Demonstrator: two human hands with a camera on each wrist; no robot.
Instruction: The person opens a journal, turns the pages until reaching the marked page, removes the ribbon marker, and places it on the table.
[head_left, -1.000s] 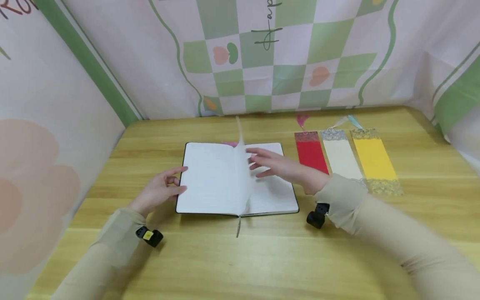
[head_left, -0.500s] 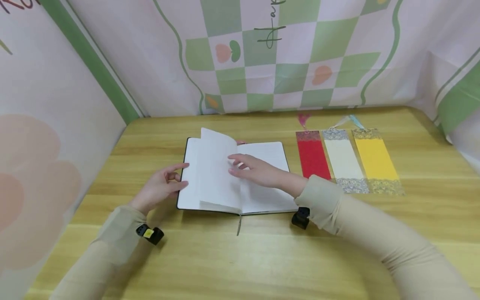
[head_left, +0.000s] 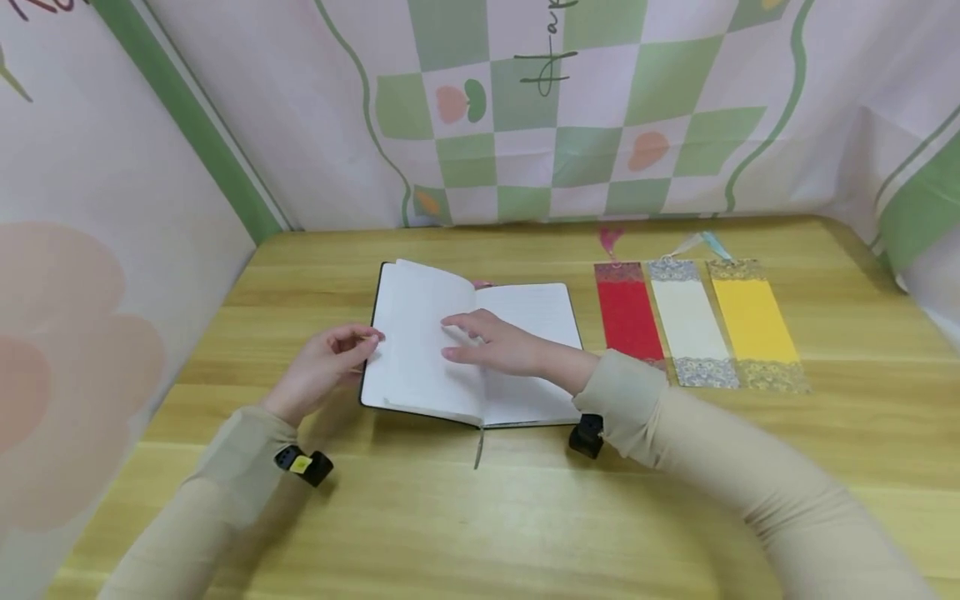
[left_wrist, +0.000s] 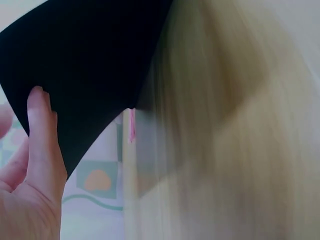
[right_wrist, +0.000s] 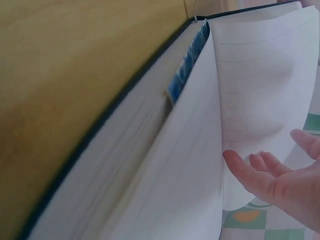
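An open notebook (head_left: 532, 317) with a black cover and white pages lies on the table. My left hand (head_left: 318, 367) pinches its left edge, and that side is raised; in the left wrist view the fingers lie against the black cover (left_wrist: 95, 65). My right hand (head_left: 502, 343) is over the left page (head_left: 427, 333) with fingers spread, its fingertips close to the turned leaf (right_wrist: 260, 90). A blue patterned strip (right_wrist: 190, 62) pokes out between the pages in the right wrist view. A thin ribbon (head_left: 478, 450) hangs from the spine, and a pink tassel (head_left: 482, 284) shows at the top.
Right of the notebook lie a red bookmark (head_left: 628, 312), a white bookmark (head_left: 690, 325) and a yellow bookmark (head_left: 753, 321), with tassels toward the back. A printed cloth (head_left: 525, 125) hangs behind the wooden table (head_left: 480, 533).
My right hand has moved left, and the leaf that stood upright now lies over the left page. The notebook's left side has risen, my left fingers closing on its edge.
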